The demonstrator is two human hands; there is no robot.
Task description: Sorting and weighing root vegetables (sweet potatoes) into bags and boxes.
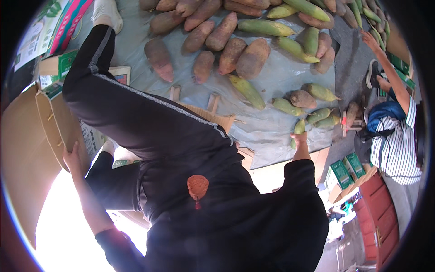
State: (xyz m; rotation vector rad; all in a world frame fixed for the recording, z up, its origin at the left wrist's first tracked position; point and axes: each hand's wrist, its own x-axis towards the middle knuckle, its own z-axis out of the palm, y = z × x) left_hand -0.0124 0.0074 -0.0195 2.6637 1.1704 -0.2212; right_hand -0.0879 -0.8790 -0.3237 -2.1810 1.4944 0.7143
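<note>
Hands well apart, the right hand (299, 138) grips a long green vegetable (300, 125), its axis running roughly up the frame right of centre, while the left hand (71, 157) touches a cardboard box (63, 128) far left, grip unclear.

Right of centre, my right hand (300, 141) covers part of the green radish (299, 126) I grip; the top edge crops the uppermost reddish-brown roots (188, 7).

We count five green roots (285, 107) and one brown root (302, 99) near the sheet (272, 145)'s lower right corner; one pendant (198, 186); one co-worker (392, 149); two green cartons (340, 176) at lower right.
</note>
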